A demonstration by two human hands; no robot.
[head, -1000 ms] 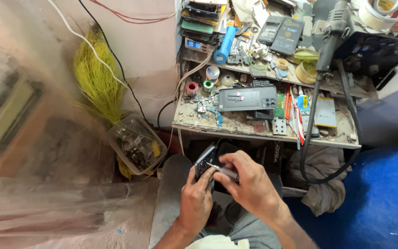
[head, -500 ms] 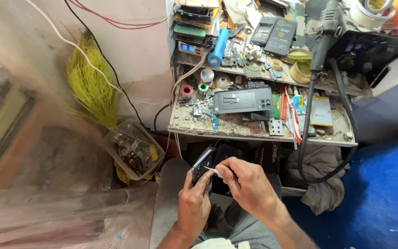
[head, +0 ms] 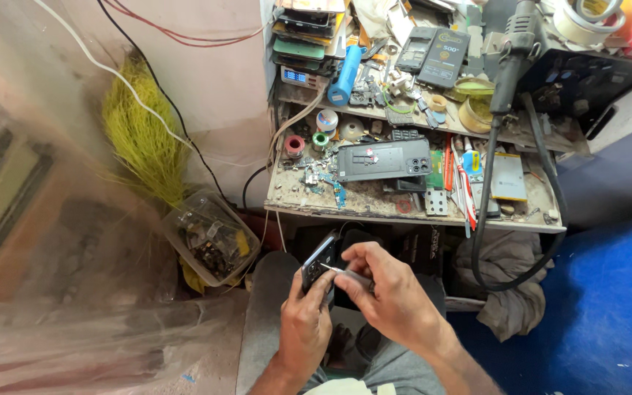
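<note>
My left hand [head: 306, 322] grips a small dark phone body [head: 319, 261], tilted on edge over my lap. My right hand [head: 389, 292] pinches a thin metal tool [head: 343, 272], tweezers by the look of it, with its tip against the phone's side. Both hands are low in the centre of the head view, just below the front edge of a cluttered wooden workbench [head: 374, 211]. On the bench lies an opened grey phone back [head: 383, 159] with its camera cluster to the right.
A clear plastic tub of small parts [head: 212, 238] sits left of the bench beside a yellow straw broom [head: 143, 139]. A blue cylinder [head: 344, 74], tape rolls, phones and a hot-air handle [head: 508, 64] with black hose crowd the bench. Blue floor [head: 608, 307] lies right.
The view has shifted slightly. My hands stay together on the phone, and the right hand's tool has moved a little along the phone's edge.
</note>
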